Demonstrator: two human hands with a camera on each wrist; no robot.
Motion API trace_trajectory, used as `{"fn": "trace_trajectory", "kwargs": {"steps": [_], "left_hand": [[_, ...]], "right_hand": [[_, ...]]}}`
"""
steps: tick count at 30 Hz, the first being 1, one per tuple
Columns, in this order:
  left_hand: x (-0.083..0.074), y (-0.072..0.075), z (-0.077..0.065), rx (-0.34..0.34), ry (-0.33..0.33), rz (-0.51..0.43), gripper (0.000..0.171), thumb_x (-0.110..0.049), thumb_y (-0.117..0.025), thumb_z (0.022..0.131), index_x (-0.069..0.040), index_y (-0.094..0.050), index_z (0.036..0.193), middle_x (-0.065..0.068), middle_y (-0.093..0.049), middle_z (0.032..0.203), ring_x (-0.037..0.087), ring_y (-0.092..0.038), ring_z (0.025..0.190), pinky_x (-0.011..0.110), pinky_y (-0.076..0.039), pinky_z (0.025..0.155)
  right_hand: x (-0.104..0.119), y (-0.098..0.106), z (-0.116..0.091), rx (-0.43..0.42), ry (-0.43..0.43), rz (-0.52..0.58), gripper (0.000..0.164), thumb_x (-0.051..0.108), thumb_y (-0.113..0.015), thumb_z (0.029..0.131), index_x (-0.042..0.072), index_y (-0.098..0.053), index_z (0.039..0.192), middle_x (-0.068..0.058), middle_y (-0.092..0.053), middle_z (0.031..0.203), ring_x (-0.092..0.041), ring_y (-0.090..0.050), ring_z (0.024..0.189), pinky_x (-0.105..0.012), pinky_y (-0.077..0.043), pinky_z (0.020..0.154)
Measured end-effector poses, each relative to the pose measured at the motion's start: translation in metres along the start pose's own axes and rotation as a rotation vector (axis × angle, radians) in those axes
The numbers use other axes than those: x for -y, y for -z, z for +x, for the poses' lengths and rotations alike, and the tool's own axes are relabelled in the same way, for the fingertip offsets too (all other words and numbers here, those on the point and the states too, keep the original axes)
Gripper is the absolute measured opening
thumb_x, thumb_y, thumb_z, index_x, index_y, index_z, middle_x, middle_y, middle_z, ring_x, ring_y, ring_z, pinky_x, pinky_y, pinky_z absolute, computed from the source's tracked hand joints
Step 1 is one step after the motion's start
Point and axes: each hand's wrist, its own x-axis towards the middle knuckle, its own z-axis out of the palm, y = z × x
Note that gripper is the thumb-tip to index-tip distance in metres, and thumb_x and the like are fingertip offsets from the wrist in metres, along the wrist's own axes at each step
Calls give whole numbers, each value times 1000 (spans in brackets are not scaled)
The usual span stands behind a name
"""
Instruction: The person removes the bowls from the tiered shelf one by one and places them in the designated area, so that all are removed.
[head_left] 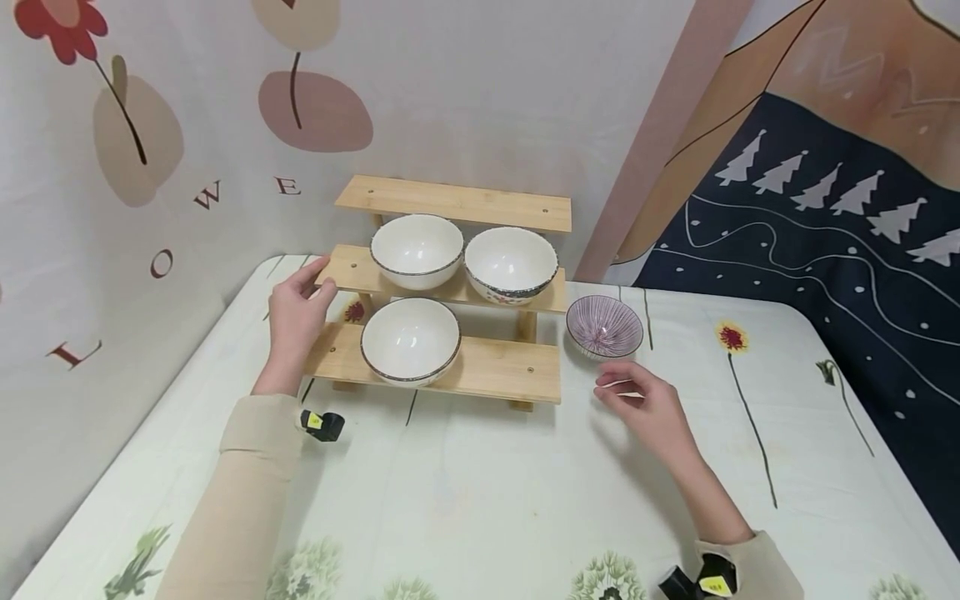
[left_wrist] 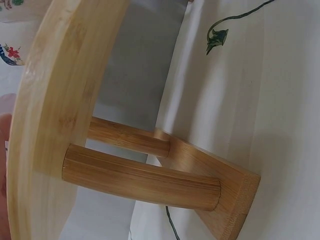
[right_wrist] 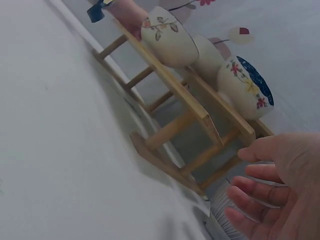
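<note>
A three-tier wooden shelf rack stands on the table. My left hand grips the left end of its middle board, thumb at the near edge. In the left wrist view the rack's board fills much of the left side. Two white bowls with dark rims, a left one and a right one, sit on the middle board. A third white bowl is on the bottom board. My right hand hovers beside the small purple-striped bowl on the table, its fingers loosely bent and holding nothing.
The top board of the rack stands close to the patterned wall cloth. A flowered white cloth covers the table. A dark cloth with printed trees hangs at the right.
</note>
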Motion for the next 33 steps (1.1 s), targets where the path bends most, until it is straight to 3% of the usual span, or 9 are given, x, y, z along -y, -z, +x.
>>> {"fn": "trace_trajectory", "kwargs": {"steps": [17,33], "left_hand": [[-2,0,-2,-2,-4,-9,50,-22,-48,96,-12,-53,145,6,-52,150,21,-52,138,33,-47,112],[0,0,-1,1,-2,-17,50,-23,-48,96,-14,-54,145,5,-52,150,20,-52,138,32,-47,112]], "right_hand": [[26,-13,-1,29,73,75,28,7,-72,89,1,-68,116,-19,-71,109,1,-67,92,-14,-58,82],[55,-35,7,48,107,167,29,5,-72,89,-1,-68,117,-18,-72,108,-17,-71,95,-18,-59,82]]}}
